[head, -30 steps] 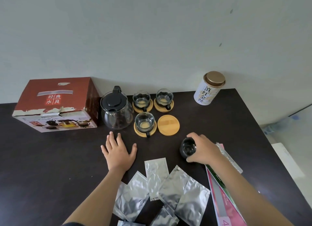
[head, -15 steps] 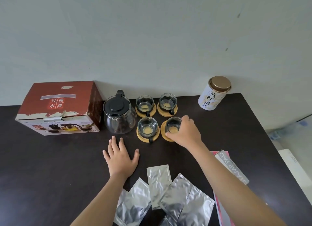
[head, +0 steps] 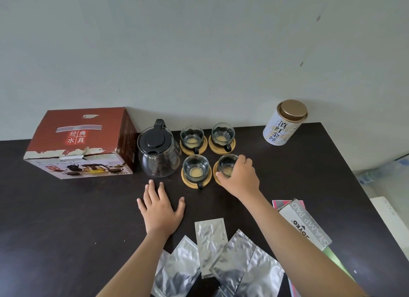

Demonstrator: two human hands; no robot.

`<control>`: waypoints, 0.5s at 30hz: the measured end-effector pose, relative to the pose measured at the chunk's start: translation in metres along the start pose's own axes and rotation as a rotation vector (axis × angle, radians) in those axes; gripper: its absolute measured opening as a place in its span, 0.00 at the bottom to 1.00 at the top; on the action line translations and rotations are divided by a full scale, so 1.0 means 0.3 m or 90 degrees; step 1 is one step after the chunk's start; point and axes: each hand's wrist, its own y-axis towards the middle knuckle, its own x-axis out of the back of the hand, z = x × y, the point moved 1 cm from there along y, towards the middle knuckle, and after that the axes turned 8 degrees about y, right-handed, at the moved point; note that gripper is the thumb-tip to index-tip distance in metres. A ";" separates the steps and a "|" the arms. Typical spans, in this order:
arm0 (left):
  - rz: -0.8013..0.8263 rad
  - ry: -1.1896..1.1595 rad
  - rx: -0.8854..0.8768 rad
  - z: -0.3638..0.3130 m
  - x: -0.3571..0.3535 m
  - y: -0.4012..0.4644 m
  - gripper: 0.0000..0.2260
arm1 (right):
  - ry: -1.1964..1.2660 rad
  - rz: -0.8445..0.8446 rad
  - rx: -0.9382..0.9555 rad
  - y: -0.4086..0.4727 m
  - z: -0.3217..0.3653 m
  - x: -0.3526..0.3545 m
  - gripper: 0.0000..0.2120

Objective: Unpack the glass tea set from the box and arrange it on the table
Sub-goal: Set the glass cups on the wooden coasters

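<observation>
A glass teapot (head: 157, 151) with a black lid stands beside the red tea-set box (head: 79, 141) on the dark table (head: 66, 219). Right of the teapot, three glass cups sit on round wooden coasters: back left cup (head: 192, 137), back right cup (head: 222, 134), front left cup (head: 196, 167). My right hand (head: 241, 177) grips a fourth glass cup (head: 226, 165) that rests on the front right coaster (head: 216, 179). My left hand (head: 161, 208) lies flat on the table, fingers spread, just in front of the teapot.
A white tea tin (head: 285, 122) with a gold lid stands at the back right by the wall. Several silver foil sachets (head: 212, 252) lie near the front edge. A stamp pad box (head: 306, 224) on coloured booklets lies at the right.
My right hand carried the fourth glass cup from the front right of the table onto the empty wooden coaster and still holds it there. My left hand stayed put.
</observation>
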 end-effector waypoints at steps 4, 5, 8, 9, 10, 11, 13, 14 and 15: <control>-0.004 0.001 0.000 -0.002 0.002 0.002 0.35 | -0.008 0.007 -0.004 0.001 0.002 0.004 0.37; -0.005 0.001 0.001 -0.001 0.002 0.003 0.36 | -0.008 0.011 -0.005 0.001 0.002 0.005 0.38; -0.008 0.002 0.002 0.003 -0.001 0.005 0.37 | 0.018 0.032 -0.016 -0.001 0.000 0.009 0.39; -0.007 0.004 0.001 0.003 -0.002 0.004 0.37 | 0.032 0.040 -0.024 -0.002 0.000 0.011 0.40; -0.005 0.006 0.001 0.003 -0.003 0.004 0.37 | 0.043 0.047 -0.031 -0.002 -0.001 0.012 0.40; -0.004 0.008 0.000 0.003 -0.003 0.004 0.36 | 0.051 0.051 -0.036 -0.002 -0.001 0.013 0.40; 0.000 0.009 0.000 0.000 -0.003 0.004 0.35 | 0.059 0.050 -0.044 -0.001 0.000 0.014 0.39; 0.001 0.008 0.000 -0.002 0.000 0.004 0.35 | 0.062 0.047 -0.046 -0.001 0.000 0.014 0.38; 0.003 0.008 0.001 -0.004 0.002 0.003 0.35 | 0.066 0.045 -0.047 -0.001 0.002 0.013 0.37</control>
